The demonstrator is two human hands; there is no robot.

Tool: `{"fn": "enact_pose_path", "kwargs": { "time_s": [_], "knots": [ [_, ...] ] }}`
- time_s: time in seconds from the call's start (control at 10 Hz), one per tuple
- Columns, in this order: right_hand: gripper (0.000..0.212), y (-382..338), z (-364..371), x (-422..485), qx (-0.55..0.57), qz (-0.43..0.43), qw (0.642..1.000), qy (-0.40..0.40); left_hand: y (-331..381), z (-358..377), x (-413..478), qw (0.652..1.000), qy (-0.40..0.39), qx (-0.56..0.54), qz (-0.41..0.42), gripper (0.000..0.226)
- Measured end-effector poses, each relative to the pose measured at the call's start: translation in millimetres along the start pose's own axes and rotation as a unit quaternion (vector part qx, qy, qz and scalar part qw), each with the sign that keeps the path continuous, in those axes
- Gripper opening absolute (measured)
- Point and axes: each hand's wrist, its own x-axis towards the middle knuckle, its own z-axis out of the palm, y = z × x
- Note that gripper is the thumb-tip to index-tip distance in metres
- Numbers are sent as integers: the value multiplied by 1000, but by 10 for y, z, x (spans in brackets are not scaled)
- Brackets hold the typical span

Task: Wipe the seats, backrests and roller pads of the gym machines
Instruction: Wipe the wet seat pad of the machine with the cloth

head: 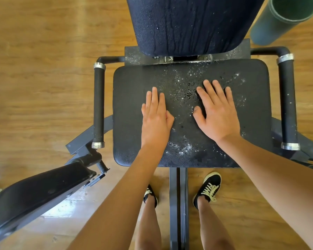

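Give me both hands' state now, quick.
Left hand: open, empty, flat on the wet black padded seat.
Right hand: open, empty, flat on the same seat.

1. The backrest (188,24) runs off the far edge, so its top is unseen.
2. The green tube (285,20), far right, is cut by the corner.
3. The padded arm (34,193), near left, runs off the left edge.
4. The left grip (156,120) and right grip (217,114) hide patches of seat (130,105).

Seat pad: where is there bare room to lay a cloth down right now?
Widest: the seat strip between the left hand and the left grip. A narrower strip lies between the right hand and the seat's right edge. Crowded: the wet gap between the hands.
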Motion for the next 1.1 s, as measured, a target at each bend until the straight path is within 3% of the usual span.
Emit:
{"fn": "enact_pose_path", "kwargs": {
  "time_s": [0.2,0.7,1.1],
  "knots": [
    [53,5,-11,5,-2,2,1000,4,-58,66,-376,999,-5,29,20,56],
    [54,2,-8,11,-3,3,1000,-1,-45,45,126,1000,11,15,18,58],
    [52,-10,-17,-7,8,3,1000,10,-80,106,-672,999,21,17,21,51]
  ]
}}
